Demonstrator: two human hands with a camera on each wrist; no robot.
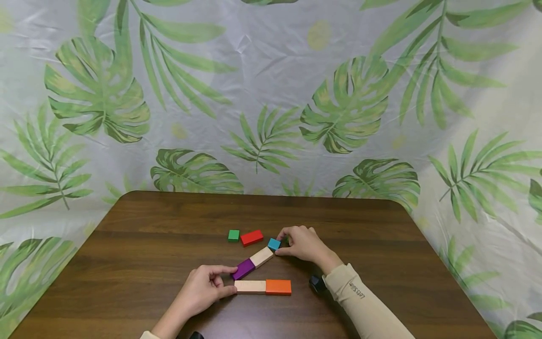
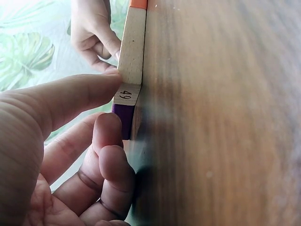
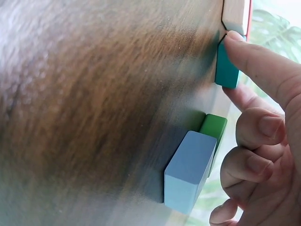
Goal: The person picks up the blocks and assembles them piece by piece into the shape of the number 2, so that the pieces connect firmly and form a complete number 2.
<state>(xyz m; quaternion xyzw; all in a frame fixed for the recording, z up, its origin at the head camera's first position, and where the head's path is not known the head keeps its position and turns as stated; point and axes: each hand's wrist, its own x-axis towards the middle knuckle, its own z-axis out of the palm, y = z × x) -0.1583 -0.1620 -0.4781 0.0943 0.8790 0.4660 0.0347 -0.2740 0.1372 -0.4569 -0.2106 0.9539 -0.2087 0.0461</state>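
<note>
Between thumb and index finger, my right hand (image 1: 305, 244) pinches a small blue block (image 1: 274, 244), teal in the right wrist view (image 3: 228, 63). It meets the upper end of a plain wooden block (image 1: 261, 257), which continues into a purple block (image 1: 243, 269) in a slanting row. My left hand (image 1: 205, 288) touches the purple block's left end with its index finger. Its thumb rests at the left end of another plain wooden block (image 1: 250, 286), marked 49 in the left wrist view (image 2: 131, 47). An orange block (image 1: 278, 287) adjoins that one's right end.
Beyond the slanting row lie a green block (image 1: 234, 236) and a red block (image 1: 251, 238). Beside my right hand, a pale blue block (image 3: 188, 169) stands against another green block (image 3: 215, 126). A leaf-patterned cloth (image 1: 271, 94) hangs behind the brown table (image 1: 169, 221).
</note>
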